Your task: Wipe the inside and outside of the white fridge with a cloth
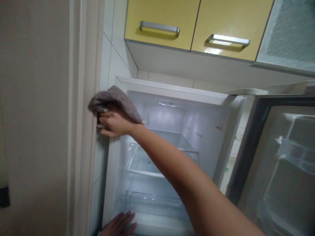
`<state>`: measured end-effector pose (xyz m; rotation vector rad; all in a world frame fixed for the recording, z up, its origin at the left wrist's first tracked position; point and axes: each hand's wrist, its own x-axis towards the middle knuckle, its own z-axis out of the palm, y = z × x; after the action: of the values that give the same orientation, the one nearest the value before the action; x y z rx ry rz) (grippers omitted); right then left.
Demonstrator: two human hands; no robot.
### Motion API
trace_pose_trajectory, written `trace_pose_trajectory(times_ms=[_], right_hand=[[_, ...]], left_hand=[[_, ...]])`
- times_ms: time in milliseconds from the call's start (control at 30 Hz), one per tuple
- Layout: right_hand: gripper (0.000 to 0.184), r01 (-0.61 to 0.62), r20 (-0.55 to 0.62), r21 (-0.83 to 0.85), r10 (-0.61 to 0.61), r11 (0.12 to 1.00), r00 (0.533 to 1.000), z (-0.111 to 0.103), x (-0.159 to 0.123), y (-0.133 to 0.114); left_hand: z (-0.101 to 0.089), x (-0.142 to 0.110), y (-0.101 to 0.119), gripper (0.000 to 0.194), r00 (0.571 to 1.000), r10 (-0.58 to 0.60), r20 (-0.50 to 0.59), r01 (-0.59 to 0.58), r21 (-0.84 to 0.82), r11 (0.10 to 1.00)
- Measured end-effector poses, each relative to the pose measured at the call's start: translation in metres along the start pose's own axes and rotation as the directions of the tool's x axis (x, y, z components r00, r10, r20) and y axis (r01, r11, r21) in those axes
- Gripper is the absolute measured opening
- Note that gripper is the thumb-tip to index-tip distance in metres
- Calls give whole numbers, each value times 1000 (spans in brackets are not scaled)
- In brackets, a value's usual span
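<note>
My right hand (pixel 113 123) is closed on a grey cloth (pixel 115 99) and presses it against the upper left outer edge of an open white fridge (pixel 177 89), beside the tiled wall. My right arm stretches across the fridge opening from the lower right. At the bottom of the view, my left hand (pixel 120 224) lies open with its fingers flat on the lower left part of the fridge front. The lit fridge interior shows bare glass shelves (pixel 145 168) and a clear drawer (pixel 152 200).
The fridge door (pixel 278 164) stands open on the right, with clear door bins. Two yellow wall cabinets (pixel 197 13) with metal handles hang above. A pale door frame (pixel 82 114) and wall fill the left side.
</note>
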<state>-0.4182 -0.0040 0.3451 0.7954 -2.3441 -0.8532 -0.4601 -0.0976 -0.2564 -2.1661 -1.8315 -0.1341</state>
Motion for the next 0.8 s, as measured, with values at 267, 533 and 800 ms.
trace_pose_trajectory(times_ms=[267,533,800], right_hand=[[33,123,128,236,-156,964,979,99,-38,-102],[34,263,164,411,-354,873,921,176,-81,-210],[40,-285,421,699,-55,656,906,227,-115,-321]], left_hand=[[-24,1,16,105,1000,-13,-26,11,-74,997],[-54,-10,24,122,997,-35,-65,23,-185,983],[0,-49,98,51,851,-496,-174,440,-281,853]])
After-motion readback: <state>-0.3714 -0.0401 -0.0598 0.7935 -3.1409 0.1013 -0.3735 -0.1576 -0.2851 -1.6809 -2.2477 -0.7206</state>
